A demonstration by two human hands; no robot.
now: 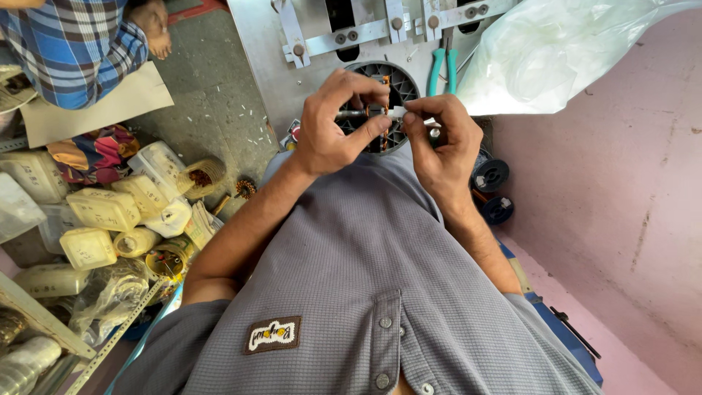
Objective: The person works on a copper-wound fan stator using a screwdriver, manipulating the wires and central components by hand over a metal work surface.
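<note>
A cluster of pale cream plastic containers (102, 208), squarish with rounded corners and handwritten marks on their sides, lies piled on the floor at the left. Among them sit crumpled clear plastic bags (113, 296) near the lower left corner. A large translucent white plastic bag (548, 51) bulges at the upper right, against the pink wall. On the grey shirt's chest is a small dark rectangular sewn label (273, 334) with pale lettering and a yellow dot.
</note>
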